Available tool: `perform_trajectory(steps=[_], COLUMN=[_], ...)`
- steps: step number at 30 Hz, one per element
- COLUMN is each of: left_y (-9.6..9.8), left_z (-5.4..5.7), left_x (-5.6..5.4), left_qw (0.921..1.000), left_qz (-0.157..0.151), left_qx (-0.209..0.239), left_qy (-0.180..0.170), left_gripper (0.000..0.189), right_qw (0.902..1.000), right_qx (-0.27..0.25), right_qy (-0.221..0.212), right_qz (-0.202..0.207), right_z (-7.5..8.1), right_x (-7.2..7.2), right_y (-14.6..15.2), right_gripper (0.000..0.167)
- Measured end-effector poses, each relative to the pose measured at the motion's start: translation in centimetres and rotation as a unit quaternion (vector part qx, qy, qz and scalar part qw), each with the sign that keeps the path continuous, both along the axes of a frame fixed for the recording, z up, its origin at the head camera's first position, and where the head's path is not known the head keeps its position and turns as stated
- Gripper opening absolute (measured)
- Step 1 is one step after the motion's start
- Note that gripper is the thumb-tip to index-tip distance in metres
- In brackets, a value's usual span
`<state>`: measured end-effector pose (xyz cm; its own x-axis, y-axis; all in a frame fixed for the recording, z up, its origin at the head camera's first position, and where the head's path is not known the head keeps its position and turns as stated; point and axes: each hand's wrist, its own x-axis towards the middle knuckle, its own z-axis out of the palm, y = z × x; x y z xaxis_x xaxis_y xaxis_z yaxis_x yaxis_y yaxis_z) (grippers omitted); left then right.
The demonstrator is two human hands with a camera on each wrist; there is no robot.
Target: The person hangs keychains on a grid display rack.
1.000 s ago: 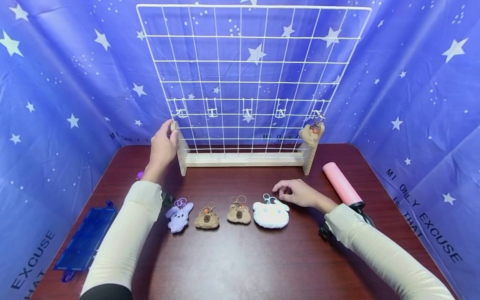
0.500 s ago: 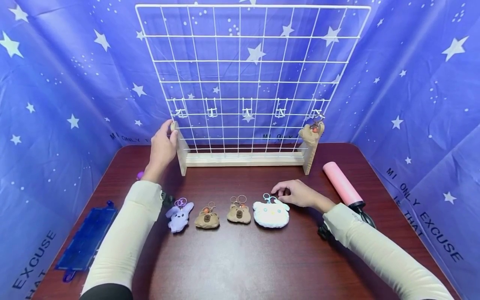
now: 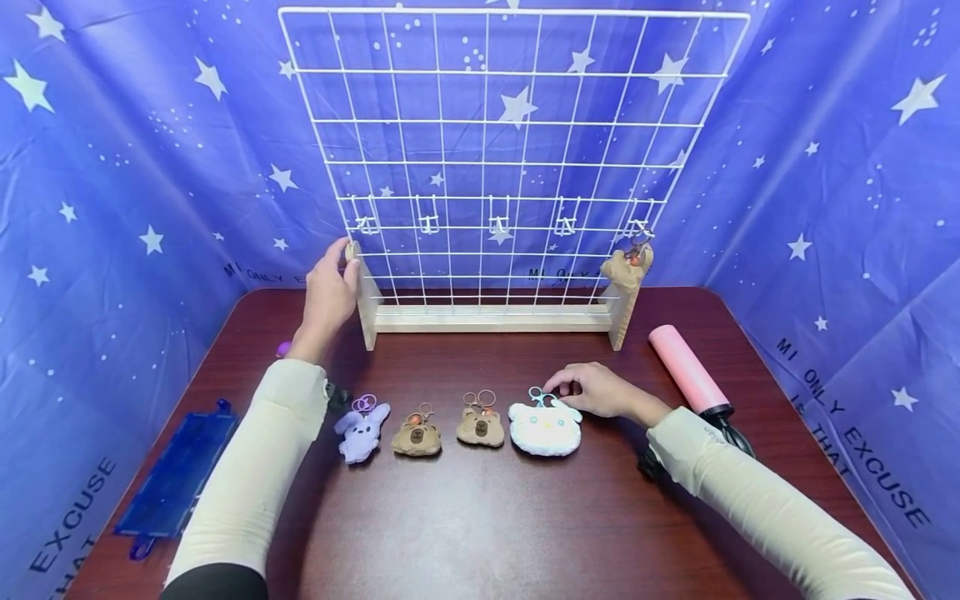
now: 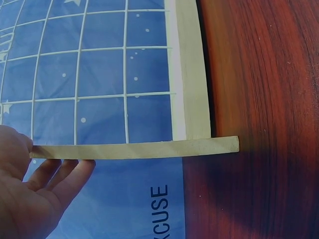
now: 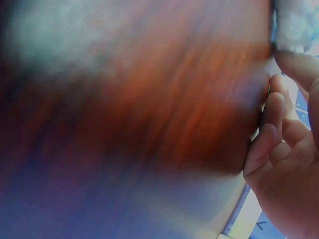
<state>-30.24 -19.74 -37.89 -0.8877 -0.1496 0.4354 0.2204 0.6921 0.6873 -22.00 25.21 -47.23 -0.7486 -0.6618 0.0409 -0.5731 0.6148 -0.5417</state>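
At the rack's left side my left hand (image 3: 330, 287) holds the upper end of the wooden side post (image 4: 134, 150), thumb on one face and fingers on the other. My right hand (image 3: 600, 390) is low over the table, its curved fingertips at the light blue ring (image 3: 550, 400) of a white plush keychain (image 3: 545, 430). Whether they pinch the ring is hidden. To its left lie two brown capybara plush keychains (image 3: 480, 427) (image 3: 417, 438) and a purple rabbit plush keychain (image 3: 362, 437). Another brown plush keychain (image 3: 624, 268) hangs from the rack's rightmost hook (image 3: 639, 227).
The white wire grid rack (image 3: 487, 162) stands at the back in a wooden base (image 3: 491, 319), with several hooks along one row. A pink cylinder (image 3: 688, 367) with a black end lies at the right. A blue plastic tray (image 3: 168, 479) lies at the left, beside the left sleeve.
My right hand has edged down and left, its fingertips coming closer to the white plush keychain's ring. My left hand keeps its hold on the post. The head view has shifted slightly.
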Motion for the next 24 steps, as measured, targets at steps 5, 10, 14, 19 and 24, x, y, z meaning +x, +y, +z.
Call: perform_trajectory(steps=[5,10,14,19,24], left_y=[0.06,0.03,0.06,0.1,0.07], left_z=[0.07,0.0,0.01,0.03,-0.05], left_x=[0.1,0.02,0.03,0.0,-0.05], left_qw=[1.0,1.0,1.0,1.0,1.0], left_qz=[-0.002,0.002,0.002,0.003,0.004], left_qx=[0.001,0.0,0.0,0.003,0.003], left_qy=[-0.001,0.002,0.004,-0.001,-0.002], left_gripper=[0.045,0.045,0.045,0.046,0.046], right_qw=[1.0,0.9999,0.9999,0.9998,0.9996], right_qx=[0.005,0.013,0.016,0.015,0.017], right_qy=[-0.002,-0.002,-0.002,-0.013,-0.021], right_qz=[-0.001,-0.003,-0.004,-0.008,-0.007], right_z=[0.06,0.13,0.29,0.38,0.59], right_x=[0.01,-0.06,-0.08,-0.08,-0.11], right_y=[-0.09,-0.27,-0.35,-0.28,-0.33], right_gripper=[0.024,0.023,0.022,0.021,0.021])
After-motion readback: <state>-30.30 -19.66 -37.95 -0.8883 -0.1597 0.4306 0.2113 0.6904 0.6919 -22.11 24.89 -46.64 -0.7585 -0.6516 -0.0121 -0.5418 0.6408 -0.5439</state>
